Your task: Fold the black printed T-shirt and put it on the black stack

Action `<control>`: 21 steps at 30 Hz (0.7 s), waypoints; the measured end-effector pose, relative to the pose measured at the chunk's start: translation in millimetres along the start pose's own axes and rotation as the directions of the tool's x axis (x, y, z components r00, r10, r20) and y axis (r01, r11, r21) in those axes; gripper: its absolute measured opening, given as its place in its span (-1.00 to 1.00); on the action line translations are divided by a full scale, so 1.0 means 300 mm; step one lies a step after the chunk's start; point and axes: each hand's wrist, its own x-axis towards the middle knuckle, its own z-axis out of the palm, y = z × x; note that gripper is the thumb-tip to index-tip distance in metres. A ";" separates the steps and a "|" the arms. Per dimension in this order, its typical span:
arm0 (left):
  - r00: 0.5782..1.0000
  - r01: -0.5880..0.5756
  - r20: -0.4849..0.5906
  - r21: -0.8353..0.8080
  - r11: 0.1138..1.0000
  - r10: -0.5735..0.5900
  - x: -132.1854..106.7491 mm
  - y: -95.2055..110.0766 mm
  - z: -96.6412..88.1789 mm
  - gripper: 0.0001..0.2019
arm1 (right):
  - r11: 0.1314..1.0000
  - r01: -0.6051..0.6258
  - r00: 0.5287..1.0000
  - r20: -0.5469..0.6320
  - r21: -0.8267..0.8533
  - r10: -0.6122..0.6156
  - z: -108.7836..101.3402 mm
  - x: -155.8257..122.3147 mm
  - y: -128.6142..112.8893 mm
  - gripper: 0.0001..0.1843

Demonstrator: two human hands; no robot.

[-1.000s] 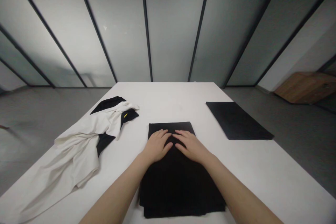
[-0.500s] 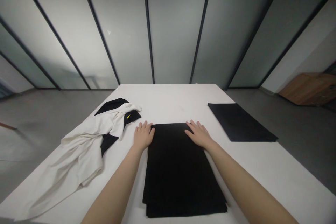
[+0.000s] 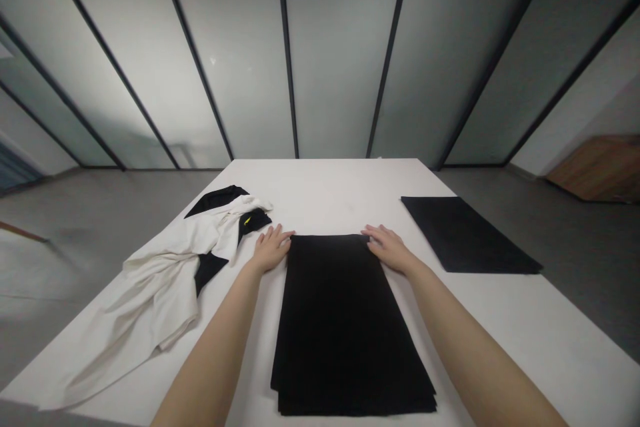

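A folded black garment (image 3: pixel 340 320) lies flat on the white table (image 3: pixel 330 193) right in front of me. My left hand (image 3: pixel 271 249) rests open at its far left corner, fingers spread on the table and touching the cloth's edge. At the far right corner my right hand (image 3: pixel 388 247) lies open too, fingers flat against that edge. Neither hand holds anything.
A crumpled pile of white and black clothes (image 3: pixel 160 287) with a small yellow tag covers the table's left side. A flat black folded piece (image 3: pixel 467 233) lies at the far right. Frosted glass panels with dark frames stand behind; a wooden cabinet (image 3: pixel 595 170) sits on the floor at right.
Both hands slid apart from the middle of the black garment out to its far corners, then shifted slightly farther away. The cloth now lies smoother.
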 end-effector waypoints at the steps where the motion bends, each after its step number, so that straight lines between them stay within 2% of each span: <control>1: 1.000 -0.006 0.017 -0.011 1.000 0.006 0.000 -0.001 -0.009 -0.55 | 1.000 0.005 1.000 0.019 -0.007 -0.005 -0.003 0.001 -0.003 -0.45; 4: 0.997 -0.027 0.064 -0.049 0.998 0.030 -0.012 -0.001 -0.031 -0.55 | 1.000 0.015 0.999 0.037 -0.014 -0.014 -0.009 0.004 -0.009 -0.45; 7: 0.995 -0.054 0.073 -0.122 0.991 0.063 -0.030 0.001 -0.044 -0.53 | 1.000 0.000 1.000 -0.008 0.004 0.000 -0.003 0.006 -0.019 -0.52; 11: 0.996 -0.090 -0.002 -0.176 0.980 0.091 -0.036 0.010 -0.037 -0.57 | 0.998 -0.041 0.994 -0.103 0.050 0.046 0.008 0.010 -0.034 -0.64; 14: 0.993 -0.110 -0.068 -0.158 0.981 0.100 -0.019 0.019 -0.020 -0.61 | 0.995 0.000 0.987 -0.161 0.097 0.016 0.008 0.012 -0.043 -0.70; 17: 0.987 -0.149 -0.078 -0.127 0.981 0.140 -0.002 0.018 -0.011 -0.61 | 0.974 0.062 0.981 -0.196 0.220 -0.018 0.004 0.008 -0.057 -0.73; 21: 0.981 -0.195 -0.046 -0.134 0.972 0.190 -0.001 0.006 -0.019 -0.56 | 0.900 0.118 0.971 -0.239 0.419 -0.017 0.003 0.003 -0.080 -0.74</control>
